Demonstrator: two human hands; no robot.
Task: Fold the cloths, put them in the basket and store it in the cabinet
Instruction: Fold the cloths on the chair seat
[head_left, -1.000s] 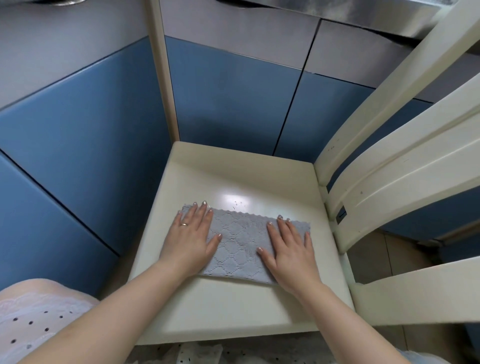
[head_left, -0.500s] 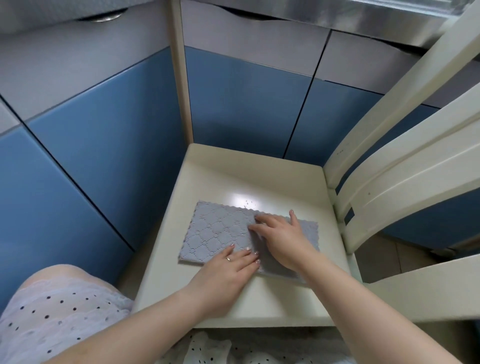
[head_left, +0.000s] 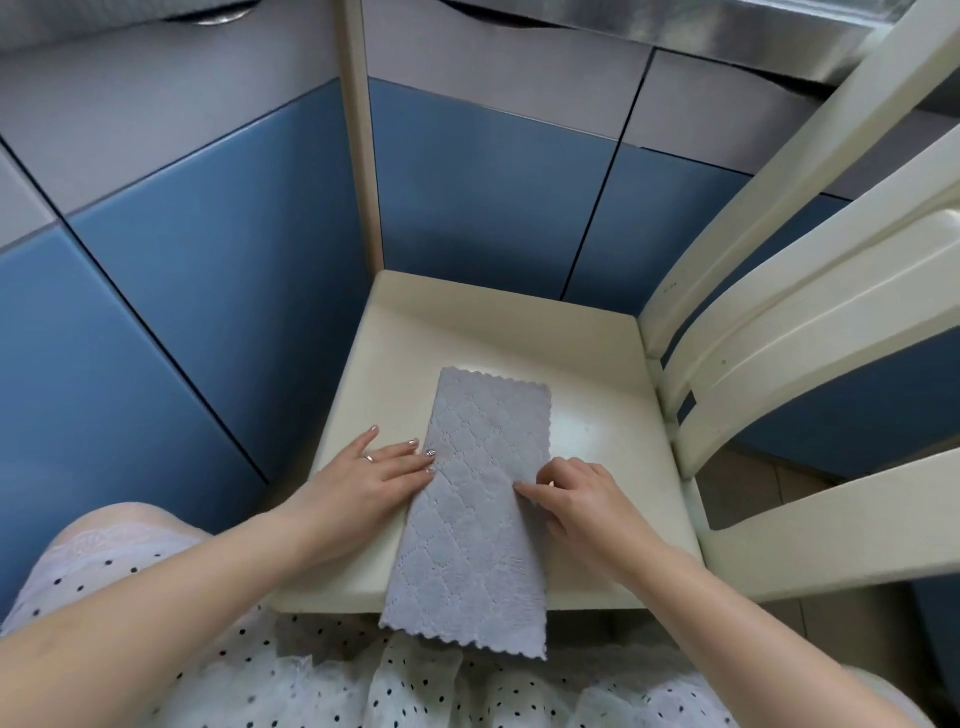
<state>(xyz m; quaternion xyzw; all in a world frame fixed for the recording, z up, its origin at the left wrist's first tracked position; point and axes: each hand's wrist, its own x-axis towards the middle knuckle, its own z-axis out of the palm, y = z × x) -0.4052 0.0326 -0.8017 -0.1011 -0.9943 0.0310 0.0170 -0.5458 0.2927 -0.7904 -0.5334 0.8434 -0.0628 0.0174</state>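
Close behind, blue cabinet doors (head_left: 467, 197) hem the chair seat (head_left: 597, 364).

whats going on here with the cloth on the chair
A person is folding a grey quilted cloth with scalloped edges on the seat of a cream wooden chair. The cloth lies as a long strip running away from them, its near end hanging over the seat's front edge. The left hand rests flat with fingertips at the cloth's left edge, while the right hand, fingers curled, is at its right edge. No basket is in view.
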